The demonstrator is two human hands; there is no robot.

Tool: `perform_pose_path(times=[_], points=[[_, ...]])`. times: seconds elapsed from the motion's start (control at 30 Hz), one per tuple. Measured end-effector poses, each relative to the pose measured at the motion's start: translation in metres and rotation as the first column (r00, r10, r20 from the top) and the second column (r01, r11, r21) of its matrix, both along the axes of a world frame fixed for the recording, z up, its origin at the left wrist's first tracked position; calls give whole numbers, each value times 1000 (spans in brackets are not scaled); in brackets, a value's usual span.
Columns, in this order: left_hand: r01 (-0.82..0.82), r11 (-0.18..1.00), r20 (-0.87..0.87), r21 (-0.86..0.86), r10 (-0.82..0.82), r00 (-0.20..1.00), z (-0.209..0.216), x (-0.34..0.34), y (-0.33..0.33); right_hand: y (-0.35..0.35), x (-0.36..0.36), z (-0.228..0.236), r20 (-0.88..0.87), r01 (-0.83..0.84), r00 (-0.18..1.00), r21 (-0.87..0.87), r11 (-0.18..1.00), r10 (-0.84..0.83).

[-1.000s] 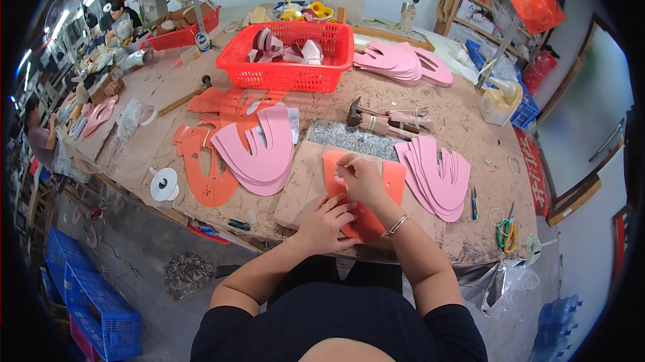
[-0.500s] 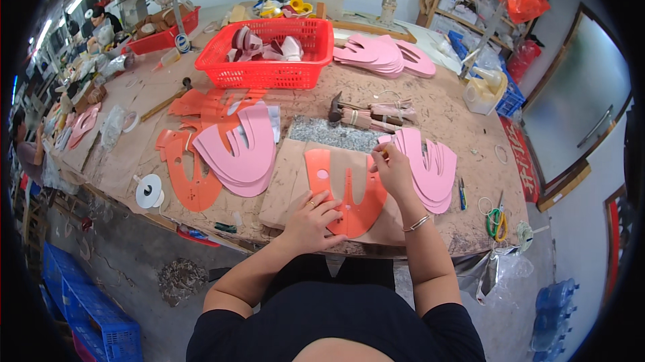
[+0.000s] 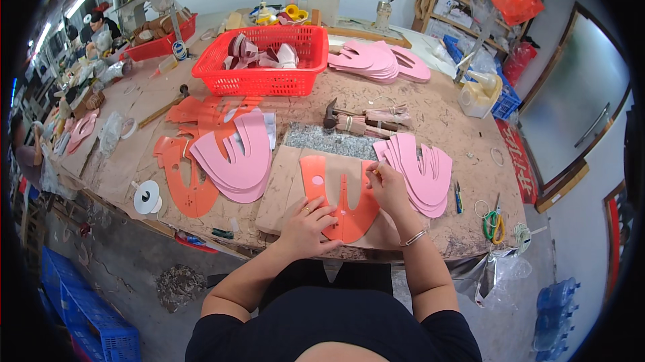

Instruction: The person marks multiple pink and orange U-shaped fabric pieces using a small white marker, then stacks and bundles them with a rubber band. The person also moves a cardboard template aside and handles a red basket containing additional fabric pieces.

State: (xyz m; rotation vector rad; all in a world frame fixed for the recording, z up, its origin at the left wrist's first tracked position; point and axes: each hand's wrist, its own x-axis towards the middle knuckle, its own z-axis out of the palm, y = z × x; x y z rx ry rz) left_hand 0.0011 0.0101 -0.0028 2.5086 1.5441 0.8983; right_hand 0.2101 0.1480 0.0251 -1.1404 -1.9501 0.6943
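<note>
An orange U-shaped template with slots and small holes lies on a brown board in front of me, a pink sheet showing through its hole. My left hand rests on its lower left part, fingers spread and flat. At the template's upper right arm, my right hand is closed in a pinch. Something small and yellowish shows at its fingertips, too small to name. Beside that hand fans a stack of pink U-shaped pieces. Another pink stack lies left of the board, partly over orange templates.
Beyond the board lie a speckled stone slab, a hammer and bundled tools. A red basket with cut pieces stands behind, near more pink pieces. Scissors and a white spool sit near the front edge.
My right hand has come slightly nearer to me along the template's right arm. The left hand stays on the template. The whole view has shifted a little.
</note>
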Motion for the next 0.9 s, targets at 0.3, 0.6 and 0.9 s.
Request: perform_pose_path(times=[0.3,0.6,0.9], points=[[-6,1000,1,0,6,1000,-1,0,-1,-46,-11,4,-197,-96,978,-135,986,68],[-3,1000,-6,8,3,1000,-1,0,-1,-59,-20,-3,-113,-223,971,-94,970,212],[62,993,-76,101,-54,996,-3,-1,-7,-39,16,-8,-347,-73,938,-112,991,30]])
